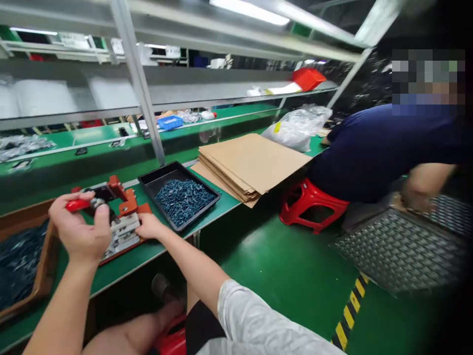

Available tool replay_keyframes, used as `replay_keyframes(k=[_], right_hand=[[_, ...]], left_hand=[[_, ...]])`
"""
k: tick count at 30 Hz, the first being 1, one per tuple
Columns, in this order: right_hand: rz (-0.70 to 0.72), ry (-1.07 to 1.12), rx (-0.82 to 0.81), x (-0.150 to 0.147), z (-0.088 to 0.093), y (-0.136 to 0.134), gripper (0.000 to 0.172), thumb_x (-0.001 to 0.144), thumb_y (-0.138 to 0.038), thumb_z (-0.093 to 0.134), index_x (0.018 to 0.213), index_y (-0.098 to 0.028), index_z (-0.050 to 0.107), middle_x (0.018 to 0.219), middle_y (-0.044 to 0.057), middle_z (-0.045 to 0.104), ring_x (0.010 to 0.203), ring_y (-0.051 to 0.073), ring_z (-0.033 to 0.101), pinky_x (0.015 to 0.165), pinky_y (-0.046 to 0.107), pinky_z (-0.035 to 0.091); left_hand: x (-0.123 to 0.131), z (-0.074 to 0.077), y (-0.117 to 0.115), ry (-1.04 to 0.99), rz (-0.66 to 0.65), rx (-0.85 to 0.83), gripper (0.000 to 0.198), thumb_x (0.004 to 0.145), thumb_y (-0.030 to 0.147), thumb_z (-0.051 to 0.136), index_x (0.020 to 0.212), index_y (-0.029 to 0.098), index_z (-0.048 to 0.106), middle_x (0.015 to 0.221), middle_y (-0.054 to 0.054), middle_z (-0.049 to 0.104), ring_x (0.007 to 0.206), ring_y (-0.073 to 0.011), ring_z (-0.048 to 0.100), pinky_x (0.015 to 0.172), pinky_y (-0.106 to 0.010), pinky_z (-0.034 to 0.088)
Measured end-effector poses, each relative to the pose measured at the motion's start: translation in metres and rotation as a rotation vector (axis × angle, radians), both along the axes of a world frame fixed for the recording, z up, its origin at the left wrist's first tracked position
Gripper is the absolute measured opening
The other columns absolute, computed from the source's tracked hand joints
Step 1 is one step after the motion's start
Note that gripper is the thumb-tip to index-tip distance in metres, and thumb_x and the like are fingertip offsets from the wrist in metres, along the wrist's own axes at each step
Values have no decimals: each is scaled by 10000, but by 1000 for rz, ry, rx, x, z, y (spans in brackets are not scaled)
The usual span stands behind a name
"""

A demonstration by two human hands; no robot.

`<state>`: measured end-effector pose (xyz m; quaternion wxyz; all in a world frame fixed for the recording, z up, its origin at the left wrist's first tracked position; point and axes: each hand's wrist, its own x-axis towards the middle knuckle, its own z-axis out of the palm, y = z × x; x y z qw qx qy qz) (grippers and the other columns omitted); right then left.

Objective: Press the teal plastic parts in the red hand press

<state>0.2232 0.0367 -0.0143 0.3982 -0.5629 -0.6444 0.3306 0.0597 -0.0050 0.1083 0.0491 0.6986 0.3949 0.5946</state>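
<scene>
1. The press (123,228), an orange-and-grey tool, stands on the green table (144,252); it is the centre of the clock here, with twelve straight ahead.
2. The left hand (83,227), on the press's nine o'clock side, is curled around the red handle (78,204), its thumb standing apart.
3. The right hand (148,227) touches the press's grey block at three o'clock; its fingertips are hidden, so I cannot tell whether they pinch anything.
4. At eight o'clock, a brown box (45,266) holds a broad layer of dark blue pieces (20,261), too blurred to tell singly.
5. At two o'clock, just beside the press, a shallow black tray (157,178) holds a heap of small blue-green parts (181,197); its far left corner shows bare bottom.
6. Beyond this tray, also toward two, lie a stack of cardboard sheets (254,160) and a clear plastic bag (295,129), its contents unclear.
7. At one o'clock, well apart, a blue basket (170,122) sits behind the frame; a red bin (308,79) lies on the shelf (236,101) toward two.
8. At three o'clock, a co-worker's hand (419,195) is at a grey tray with many small pockets (399,249); I cannot tell whether these are filled.
</scene>
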Motion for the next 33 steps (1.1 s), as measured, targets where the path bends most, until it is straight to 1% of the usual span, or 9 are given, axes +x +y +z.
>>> replay_keyframes(k=[3,6,12,15,18,23,27,31,33], right_hand=[[83,-2,-42,-30,-14,-4,247,795,-135,661,1023,-193,739,1003,36,772,1003,243,697,930,304,527],[79,-59,-70,-39,-22,-5,236,834,-116,613,1022,-176,742,1071,87,767,1028,259,699,928,315,526],[16,-61,15,-40,-34,-7,190,894,-173,566,1007,-181,718,1034,83,738,988,231,683,926,329,529],[7,-68,98,-43,-41,-11,206,872,-176,566,1025,-171,704,1053,96,707,994,233,667,937,349,530],[50,-69,122,-47,-46,-12,268,850,-157,562,1080,-164,700,1080,102,703,1019,243,668,966,371,526],[67,-72,134,-48,-47,-11,342,843,-174,564,1147,-187,719,1177,104,702,1093,254,671,1032,382,506],[82,-105,120,-48,-48,-12,338,863,-222,559,1145,-188,742,1185,116,706,1079,263,684,1022,385,515],[30,-149,111,-54,-47,-13,358,893,-271,531,1170,-177,738,1217,137,692,1133,293,664,1042,418,503],[1,-139,122,-57,-43,-12,365,889,-266,515,1166,-167,731,1242,147,675,1166,304,646,1073,441,481]], left_hand=[[-4,-5,5,-8,35,123,303,974,362,547,1247,235,511,1143,-94,655,1104,-274,667,1092,-544,495],[-3,10,41,23,19,43,355,1035,416,464,1318,204,480,984,-67,681,956,-214,682,1008,-433,529],[-3,31,91,-75,-16,-115,466,1036,550,439,1284,179,574,1048,-97,716,1013,-222,678,987,-376,519],[-18,-5,64,-79,151,-57,496,1013,538,484,1343,177,567,1255,-148,670,1202,-269,613,1090,-426,463],[-47,-66,32,-41,355,-112,457,970,442,548,1331,163,585,1348,-184,624,1319,-316,537,1179,-484,378],[-86,-142,16,30,152,-632,225,851,343,676,1006,193,742,1192,-160,728,1243,-357,613,1165,-486,405],[-90,-158,27,-153,173,-702,259,963,383,548,980,209,739,1142,-134,763,1205,-313,660,1122,-445,454],[-92,-156,37,-379,179,-725,516,1077,365,193,1119,136,653,1069,-183,776,1038,-246,743,987,-400,553],[-92,-155,31,-472,181,-721,481,1079,354,206,1194,113,606,1124,-209,759,1081,-243,733,1010,-397,544]])
